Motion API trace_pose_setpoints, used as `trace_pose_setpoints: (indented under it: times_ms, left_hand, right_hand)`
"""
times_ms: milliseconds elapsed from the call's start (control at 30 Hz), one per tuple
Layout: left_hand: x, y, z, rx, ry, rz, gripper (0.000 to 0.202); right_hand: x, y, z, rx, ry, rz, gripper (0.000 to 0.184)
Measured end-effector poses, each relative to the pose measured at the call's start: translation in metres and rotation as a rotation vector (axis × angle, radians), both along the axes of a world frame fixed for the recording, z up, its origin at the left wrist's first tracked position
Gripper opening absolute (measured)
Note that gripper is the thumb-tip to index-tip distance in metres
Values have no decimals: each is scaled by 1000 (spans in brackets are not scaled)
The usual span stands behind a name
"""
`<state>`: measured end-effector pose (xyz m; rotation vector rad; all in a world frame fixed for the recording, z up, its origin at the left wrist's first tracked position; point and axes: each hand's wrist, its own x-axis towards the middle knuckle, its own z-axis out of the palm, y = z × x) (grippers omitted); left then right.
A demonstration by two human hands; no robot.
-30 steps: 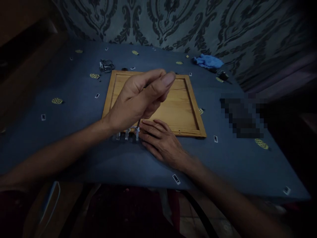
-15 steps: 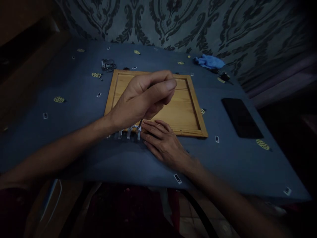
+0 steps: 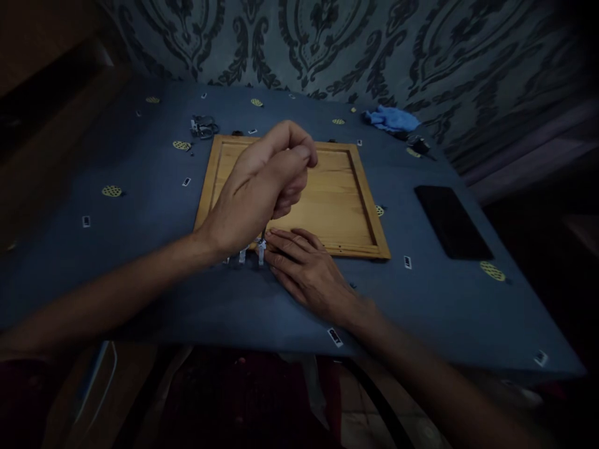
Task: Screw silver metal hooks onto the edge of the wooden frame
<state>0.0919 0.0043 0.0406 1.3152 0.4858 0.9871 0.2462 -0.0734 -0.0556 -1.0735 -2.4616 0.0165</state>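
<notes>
A shallow-framed wooden panel (image 3: 327,199) lies flat on the table. Small silvery hooks (image 3: 261,252) hang over its near edge, left of centre. Above them my left hand (image 3: 271,174) is closed around a screwdriver (image 3: 263,232); only its thin dark shaft shows, pointing down at the rightmost hook, and the handle is hidden inside my fist. My right hand (image 3: 309,268) lies flat, fingers stretched out, on the panel's near edge just right of that hook. Its fingertips are close beside the hook; whether they touch it I cannot tell.
The blue patterned cloth covers the table (image 3: 140,262). A dark flat slab (image 3: 453,221) lies at the right. Behind the panel are a clump of metal pieces (image 3: 204,126) at left and a crumpled blue cloth (image 3: 392,118) at right, with a small black object (image 3: 418,144) near it.
My left fist has turned about the screwdriver and shifted slightly left, its thumb now tucked closer. The shaft stays at the same hook. My right hand has kept its place.
</notes>
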Motion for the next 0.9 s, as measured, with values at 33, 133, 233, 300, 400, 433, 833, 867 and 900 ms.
trace_pose_setpoints:
  times_ms: [33, 133, 233, 300, 400, 433, 833, 867, 900]
  left_hand:
    - [1, 0, 0, 1, -7, 9, 17]
    - [3, 1, 0, 20, -14, -5, 25]
    - [2, 6, 2, 36, 11, -111, 28]
    - [0, 9, 4, 44, 45, -174, 28]
    - [-1, 11, 2, 60, 58, -195, 25]
    - [0, 11, 1, 69, 47, -178, 24]
    - [2, 3, 1, 60, -123, 113, 26]
    - [1, 3, 3, 63, -123, 128, 27]
    - [1, 3, 5, 60, -113, 134, 28]
  right_hand:
    - [0, 0, 0, 2, 1, -1, 29]
    - [0, 1, -2, 3, -10, -5, 29]
    - [0, 1, -2, 0, -13, -6, 29]
    - [1, 1, -2, -12, -12, -5, 29]
    - [1, 0, -2, -20, -9, -6, 29]
    - [1, 0, -2, -17, -8, -4, 29]
    - [0, 2, 0, 10, 4, 15, 30]
    - [0, 2, 1, 9, 2, 13, 30]
    - [0, 1, 1, 2, -1, 11, 30]
